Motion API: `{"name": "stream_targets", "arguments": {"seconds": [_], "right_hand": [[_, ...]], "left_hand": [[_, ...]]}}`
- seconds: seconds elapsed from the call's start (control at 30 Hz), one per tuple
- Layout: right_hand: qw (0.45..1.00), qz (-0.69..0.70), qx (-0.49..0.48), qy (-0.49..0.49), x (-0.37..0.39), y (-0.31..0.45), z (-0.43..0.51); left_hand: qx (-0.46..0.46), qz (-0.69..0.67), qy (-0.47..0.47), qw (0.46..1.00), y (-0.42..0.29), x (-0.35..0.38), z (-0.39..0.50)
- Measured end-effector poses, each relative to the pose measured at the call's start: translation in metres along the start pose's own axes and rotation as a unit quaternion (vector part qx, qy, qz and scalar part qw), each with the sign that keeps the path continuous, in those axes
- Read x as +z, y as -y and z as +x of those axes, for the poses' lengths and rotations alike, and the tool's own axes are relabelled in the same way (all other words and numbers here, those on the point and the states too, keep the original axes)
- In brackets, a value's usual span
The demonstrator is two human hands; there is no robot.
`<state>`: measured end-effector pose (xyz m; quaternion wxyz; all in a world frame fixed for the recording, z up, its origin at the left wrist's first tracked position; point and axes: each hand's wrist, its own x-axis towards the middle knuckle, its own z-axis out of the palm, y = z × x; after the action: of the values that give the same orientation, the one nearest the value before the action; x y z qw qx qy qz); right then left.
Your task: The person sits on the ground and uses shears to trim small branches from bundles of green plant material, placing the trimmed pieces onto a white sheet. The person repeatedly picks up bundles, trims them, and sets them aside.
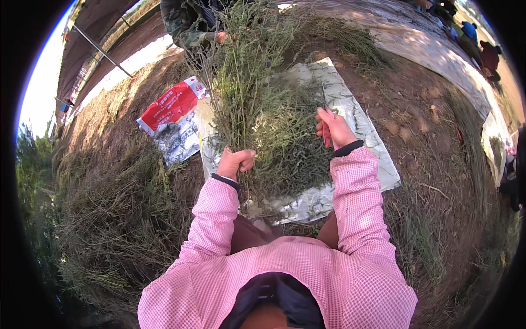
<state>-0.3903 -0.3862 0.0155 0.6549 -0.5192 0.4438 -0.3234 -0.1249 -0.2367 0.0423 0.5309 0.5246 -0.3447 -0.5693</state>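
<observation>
My left hand (236, 163) is closed around a tall bundle of leafy green plant stems (240, 98), gripping it near its lower end. The stems rise away from me, their bushy tops spreading at the far side. In my right hand (337, 128) is a pair of scissors (326, 133) with red handles, the blades pointing away from me. Whether the blades are apart is too small to tell. Between my hands lies a pile of cut green sprigs (294, 164). Beneath it spreads a whitish plastic sheet (380, 164), partly covered by the sprigs.
A red and white printed sack (170, 107) lies left of the sheet. Heaped stalks (111, 218) cover the ground at left. Opposite me, a person's hand (222, 37) is by the stem tops. Long pale sheeting (435, 55) and other people (489, 61) appear at upper right.
</observation>
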Motion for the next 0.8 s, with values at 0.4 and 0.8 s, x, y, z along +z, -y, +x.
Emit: {"name": "stream_targets", "arguments": {"seconds": [0.4, 0.8], "right_hand": [[0.984, -0.087, -0.098, -0.125, -0.022, -0.003, -0.005], [0.978, 0.114, -0.005, 0.173, 0.04, 0.03, -0.043]], "left_hand": [[0.016, -0.004, -0.056, 0.998, 0.0, 0.001, -0.003], [0.064, 0.106, -0.094, 0.988, 0.006, 0.015, 0.001]]}}
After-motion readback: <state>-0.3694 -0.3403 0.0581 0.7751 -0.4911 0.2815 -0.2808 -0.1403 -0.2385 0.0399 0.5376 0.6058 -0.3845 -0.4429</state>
